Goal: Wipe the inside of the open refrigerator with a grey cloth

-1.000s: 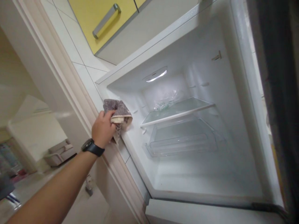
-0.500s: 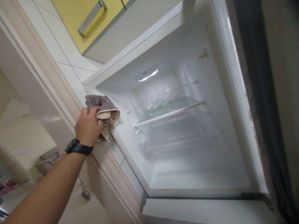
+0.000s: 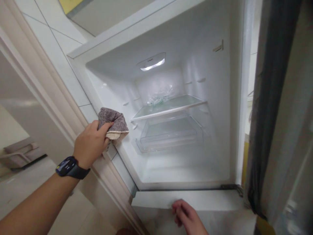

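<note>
My left hand (image 3: 91,143), with a dark watch on the wrist, is closed on a grey-purple cloth (image 3: 112,121) and presses it against the left front edge of the open fridge compartment (image 3: 156,42). My right hand (image 3: 187,216) shows at the bottom, fingers curled against the top of the closed lower fridge door (image 3: 195,200), holding nothing that I can see. Inside the lit compartment are a glass shelf (image 3: 168,107) and a clear plastic drawer (image 3: 168,137) under it.
The open fridge door (image 3: 276,114) with its dark seal stands at the right. A tiled wall (image 3: 53,49) and a beige door frame (image 3: 49,98) run along the left. A crumpled clear bag (image 3: 158,96) lies at the back of the shelf.
The view dropped and swung left. My left hand slid the cloth down the fridge's left edge. My right hand came into view at the lower door.
</note>
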The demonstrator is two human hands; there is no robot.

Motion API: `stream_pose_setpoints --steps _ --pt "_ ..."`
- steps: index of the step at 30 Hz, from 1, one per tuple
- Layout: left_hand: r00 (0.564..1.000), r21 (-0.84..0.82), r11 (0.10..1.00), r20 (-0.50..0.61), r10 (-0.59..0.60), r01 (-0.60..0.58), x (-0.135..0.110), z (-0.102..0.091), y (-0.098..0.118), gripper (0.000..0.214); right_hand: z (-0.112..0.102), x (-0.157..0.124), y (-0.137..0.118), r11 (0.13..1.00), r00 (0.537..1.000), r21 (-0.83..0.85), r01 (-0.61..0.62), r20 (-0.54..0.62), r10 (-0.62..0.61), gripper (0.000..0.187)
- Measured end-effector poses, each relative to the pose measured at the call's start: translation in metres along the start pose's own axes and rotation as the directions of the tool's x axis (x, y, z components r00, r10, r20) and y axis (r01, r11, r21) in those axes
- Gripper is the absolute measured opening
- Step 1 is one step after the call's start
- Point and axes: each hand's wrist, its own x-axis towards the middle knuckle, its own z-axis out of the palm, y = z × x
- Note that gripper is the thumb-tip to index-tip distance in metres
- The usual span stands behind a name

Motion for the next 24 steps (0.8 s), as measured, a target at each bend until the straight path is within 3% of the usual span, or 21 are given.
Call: stream_pose_setpoints --steps 4,7,11,14,19,21,24 --pt "0.995 -0.127 0.992 0.094 0.037 -0.025 -0.019 0.009 0.02 0.041 -0.014 0.004 -0.015 0.993 0.994 0.07 0.099 -0.053 -0.095 0.054" --pt "0.95 -0.333 0.942 0.279 0.142 -0.043 -0.053 0.021 0.047 0.041 -0.016 -0.015 0.01 0.995 1.0 0.103 -0.013 -0.004 0.014 0.067" --pt "0.835 -0.59 0.787 0.515 0.195 0.18 -0.11 0.035 0.087 0.052 -0.021 -0.034 0.053 0.974 0.987 0.179 -0.14 0.097 0.125 0.073" --pt "0.75 -0.663 0.653 0.625 0.215 0.365 -0.153 0.045 0.114 0.056 -0.031 -0.033 0.05 0.983 0.996 0.169 -0.077 0.061 0.067 0.064" --pt "0.632 -0.64 0.512 0.743 0.223 0.572 -0.209 0.066 0.145 0.063 -0.048 -0.02 -0.016 0.996 0.994 0.058 0.07 -0.09 -0.065 0.054" --pt "0.61 -0.644 0.49 0.751 0.255 0.588 -0.219 0.071 0.151 0.063 -0.049 -0.012 -0.059 0.99 0.98 0.059 0.131 -0.159 -0.12 0.049" --pt "0.611 -0.674 0.5 0.726 0.316 0.543 -0.223 0.073 0.151 0.061 -0.045 0.01 -0.14 0.941 0.952 0.224 0.254 -0.233 -0.201 0.042"
